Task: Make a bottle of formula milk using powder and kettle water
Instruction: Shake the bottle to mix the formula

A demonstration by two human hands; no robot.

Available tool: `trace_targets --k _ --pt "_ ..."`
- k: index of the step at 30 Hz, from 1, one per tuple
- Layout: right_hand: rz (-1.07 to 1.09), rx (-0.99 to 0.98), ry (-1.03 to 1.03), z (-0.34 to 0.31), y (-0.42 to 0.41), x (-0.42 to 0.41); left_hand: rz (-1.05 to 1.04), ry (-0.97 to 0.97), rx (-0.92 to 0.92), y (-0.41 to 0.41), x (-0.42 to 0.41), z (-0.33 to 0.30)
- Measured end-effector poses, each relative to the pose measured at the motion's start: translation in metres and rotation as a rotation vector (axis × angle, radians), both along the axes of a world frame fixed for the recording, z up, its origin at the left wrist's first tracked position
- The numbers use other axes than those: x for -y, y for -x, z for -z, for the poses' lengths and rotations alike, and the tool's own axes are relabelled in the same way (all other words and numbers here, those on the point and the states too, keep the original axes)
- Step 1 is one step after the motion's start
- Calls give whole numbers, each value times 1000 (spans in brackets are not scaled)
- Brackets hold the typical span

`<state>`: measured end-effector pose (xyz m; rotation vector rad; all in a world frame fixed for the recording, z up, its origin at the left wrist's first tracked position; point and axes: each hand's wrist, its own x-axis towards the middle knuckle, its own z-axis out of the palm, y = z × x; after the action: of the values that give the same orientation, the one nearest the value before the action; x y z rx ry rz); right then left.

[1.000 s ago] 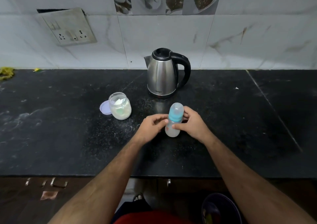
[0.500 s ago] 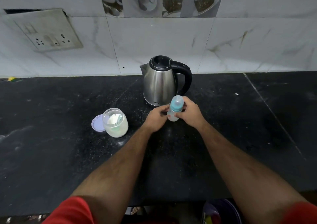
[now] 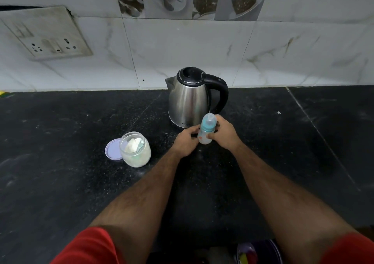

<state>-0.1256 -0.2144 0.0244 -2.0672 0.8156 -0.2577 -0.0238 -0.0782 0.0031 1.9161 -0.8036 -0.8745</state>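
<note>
Powder is sitting in the open glass jar [image 3: 135,149] on the left of the black counter [image 3: 60,182], pale and heaped against the glass, with what looks like a white scoop resting on top. A lilac lid [image 3: 113,149] is lying flat on the counter, touching the jar on its left side. Behind and to the right, a steel kettle [image 3: 189,100] is standing upright with its black lid shut, its spout pointing left and its handle pointing right; whether it is holding water cannot be told.

Just in front of the kettle, a small baby bottle [image 3: 206,129] is being held near the counter's middle. Its long axis is running close to vertical, tilting slightly to the right at the top, with the clear cap pointing up and away above a teal collar. Its cloudy lower body is looking whitish, though the contents are unclear. The left hand [image 3: 185,141] is curling its fingers against the bottle's lower left side, and the right hand [image 3: 223,132] is wrapping around its right side, so both are gripping it. Red sleeves [image 3: 89,245] are showing at the near edge.
</note>
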Motion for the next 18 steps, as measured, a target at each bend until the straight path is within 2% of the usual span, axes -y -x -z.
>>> trace_targets --k 3,8,14,18 --pt "17 15 -14 2 2 -2 -1 7 -16 -1 0 11" --pt "79 29 -123 4 10 -5 -63 85 -10 21 -14 -17" --pt "341 39 45 -2 39 -37 -139 140 91 38 -44 -11" --pt "272 72 52 8 51 -77 -148 177 82 46 -80 6"
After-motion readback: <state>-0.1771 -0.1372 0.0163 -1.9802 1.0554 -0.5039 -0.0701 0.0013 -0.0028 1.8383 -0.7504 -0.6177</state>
